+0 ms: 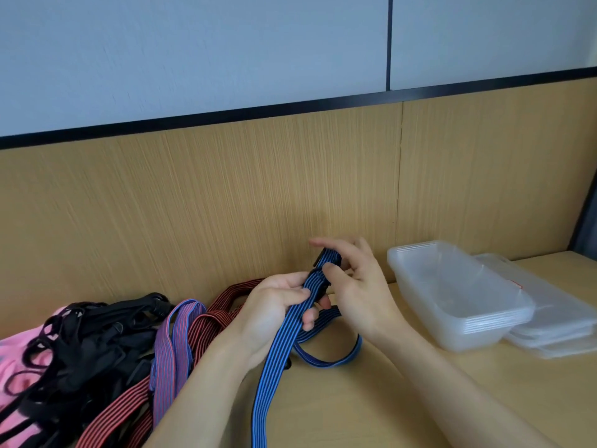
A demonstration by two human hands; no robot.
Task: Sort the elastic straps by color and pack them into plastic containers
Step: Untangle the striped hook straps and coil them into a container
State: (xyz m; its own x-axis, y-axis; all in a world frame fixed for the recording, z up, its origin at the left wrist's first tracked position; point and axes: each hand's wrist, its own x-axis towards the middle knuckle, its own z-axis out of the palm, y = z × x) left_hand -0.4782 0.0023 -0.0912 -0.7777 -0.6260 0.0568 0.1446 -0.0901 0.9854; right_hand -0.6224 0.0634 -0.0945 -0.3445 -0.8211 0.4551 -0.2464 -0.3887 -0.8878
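Note:
A blue strap with black stripes (274,360) runs up from the bottom edge into both hands. My left hand (274,305) grips it about its middle, fingers curled round it. My right hand (355,286) pinches its upper end near a black buckle, thumb on the strap. A loop of the same strap (326,360) lies on the table below my right hand. At the left lies a pile of straps: red-striped (206,324), purple-striped (181,337), black (97,337) and pink (19,350). A stack of clear plastic containers (452,292) stands at the right.
A stack of clear lids (555,328) lies right of the containers. The wooden table (355,399) meets a wooden wall panel (226,205) just behind the hands. A dark edge (586,227) shows at the far right.

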